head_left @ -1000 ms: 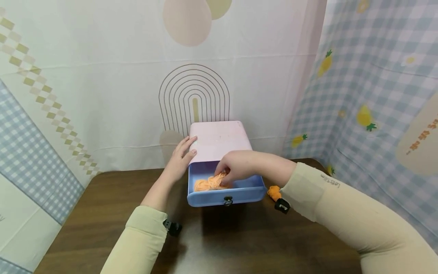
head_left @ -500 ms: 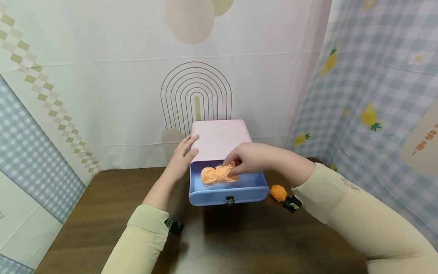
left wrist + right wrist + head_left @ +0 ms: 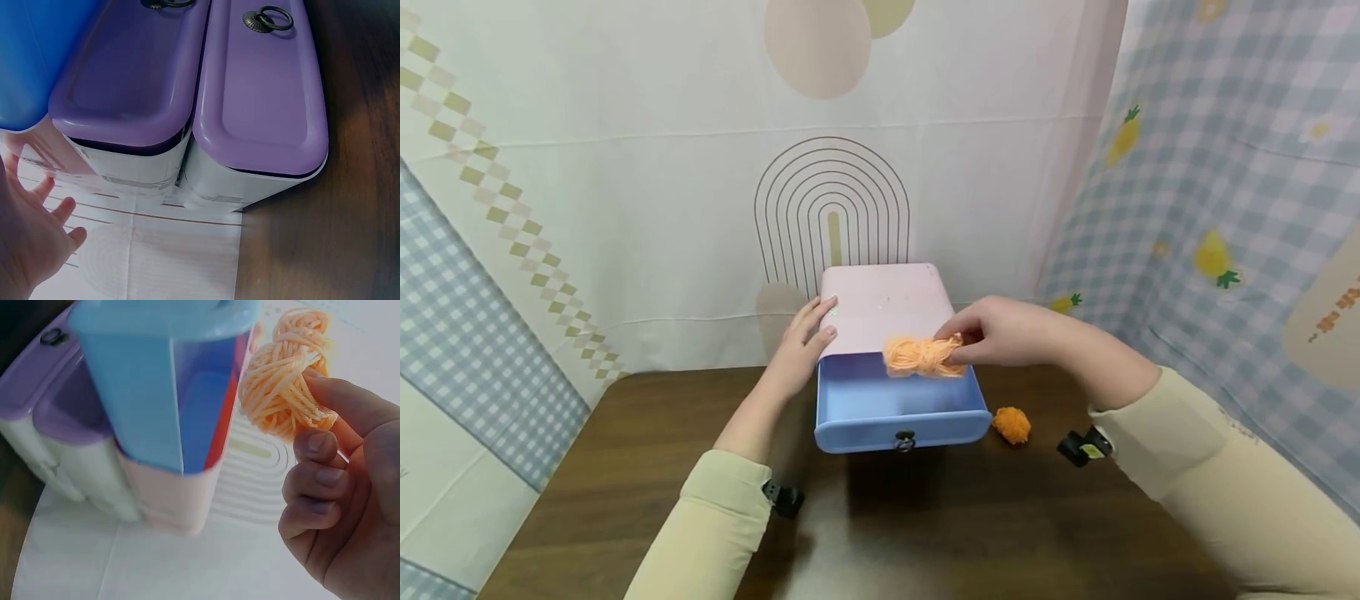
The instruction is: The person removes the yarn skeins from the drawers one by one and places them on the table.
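My right hand [image 3: 1006, 330] pinches a small skein of light orange yarn [image 3: 917, 357] between thumb and fingers. It holds the skein above the right side of a pulled-out blue drawer [image 3: 865, 435]. In the right wrist view the skein [image 3: 284, 378] looks wound and tied at its middle. My left hand [image 3: 797, 354] rests with extended fingers against the left edge of the pink cabinet top [image 3: 880, 304]. The left wrist view shows that hand [image 3: 37, 231] with its fingers spread, beside the cabinet.
Two purple drawers [image 3: 262, 94] with ring pulls sit below the blue one, both pushed in. A darker orange fuzzy ball [image 3: 1012, 425] lies on the brown wooden table [image 3: 647, 467], right of the drawer. Patterned cloth [image 3: 685, 208] hangs behind the cabinet.
My right hand has lifted the yarn skein out of the blue drawer and carried it up and right. The left hand has stayed at the cabinet's left edge.
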Available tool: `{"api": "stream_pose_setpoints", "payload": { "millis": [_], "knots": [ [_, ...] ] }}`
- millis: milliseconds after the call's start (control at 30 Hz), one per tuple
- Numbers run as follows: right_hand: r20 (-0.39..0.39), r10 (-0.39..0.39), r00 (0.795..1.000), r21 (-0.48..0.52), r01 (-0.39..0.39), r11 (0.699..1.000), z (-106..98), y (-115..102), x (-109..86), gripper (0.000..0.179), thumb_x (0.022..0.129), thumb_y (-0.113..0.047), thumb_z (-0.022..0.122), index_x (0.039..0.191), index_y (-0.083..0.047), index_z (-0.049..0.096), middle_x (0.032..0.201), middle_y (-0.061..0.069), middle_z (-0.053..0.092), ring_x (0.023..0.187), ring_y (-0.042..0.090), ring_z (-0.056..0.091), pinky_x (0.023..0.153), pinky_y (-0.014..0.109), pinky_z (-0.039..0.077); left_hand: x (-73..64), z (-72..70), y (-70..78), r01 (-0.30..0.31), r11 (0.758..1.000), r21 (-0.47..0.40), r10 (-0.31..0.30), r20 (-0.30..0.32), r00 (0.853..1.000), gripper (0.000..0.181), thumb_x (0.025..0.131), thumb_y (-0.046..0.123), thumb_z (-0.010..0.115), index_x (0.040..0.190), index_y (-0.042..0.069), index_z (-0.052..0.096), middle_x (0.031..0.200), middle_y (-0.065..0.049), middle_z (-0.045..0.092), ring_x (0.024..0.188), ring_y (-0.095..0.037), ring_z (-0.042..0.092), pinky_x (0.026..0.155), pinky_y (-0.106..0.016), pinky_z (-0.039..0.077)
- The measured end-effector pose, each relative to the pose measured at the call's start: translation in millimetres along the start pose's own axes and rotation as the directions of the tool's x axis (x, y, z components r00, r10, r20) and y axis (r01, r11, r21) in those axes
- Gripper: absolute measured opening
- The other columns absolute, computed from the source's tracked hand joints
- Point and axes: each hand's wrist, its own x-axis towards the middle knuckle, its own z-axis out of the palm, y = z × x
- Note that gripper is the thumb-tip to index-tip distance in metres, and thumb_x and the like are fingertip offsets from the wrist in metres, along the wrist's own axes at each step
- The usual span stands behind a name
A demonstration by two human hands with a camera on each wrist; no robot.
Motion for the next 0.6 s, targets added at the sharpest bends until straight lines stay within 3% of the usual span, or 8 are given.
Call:
{"api": "stream_pose_setpoints", "payload": {
  "millis": [333, 600],
  "knots": [
    [-0.079, 0.094, 0.992, 0.089, -0.087, 0.992, -10, 32, -36.4, 0.024, 0.095, -0.024, 0.069, 0.117, -0.017, 0.074, 0.071, -0.003, 0.057, 0.063, 0.015, 0.049, 0.056, 0.029, 0.043, -2.4, 0.0, -0.7, 0.003, 1.000, 0.003, -0.003, -0.003, 1.000, 0.054, 0.102, 0.044, 0.044, 0.154, 0.028, 0.039, 0.164, -0.009, 0.015, 0.150, -0.036, 0.006, 0.112, -0.069, 0.009],
    [-0.084, 0.152, 0.985, 0.105, -0.143, 0.984, 4, 69, -63.8, 0.021, 0.095, -0.026, 0.068, 0.112, -0.017, 0.075, 0.070, -0.004, 0.054, 0.062, 0.011, 0.046, 0.057, 0.028, 0.042, -0.7, -0.6, 1.3, 0.003, 1.000, -0.001, -0.003, 0.002, 1.000, 0.055, 0.101, 0.045, 0.045, 0.154, 0.028, 0.038, 0.164, -0.006, 0.016, 0.150, -0.036, 0.006, 0.112, -0.069, 0.009]
  ]
}}
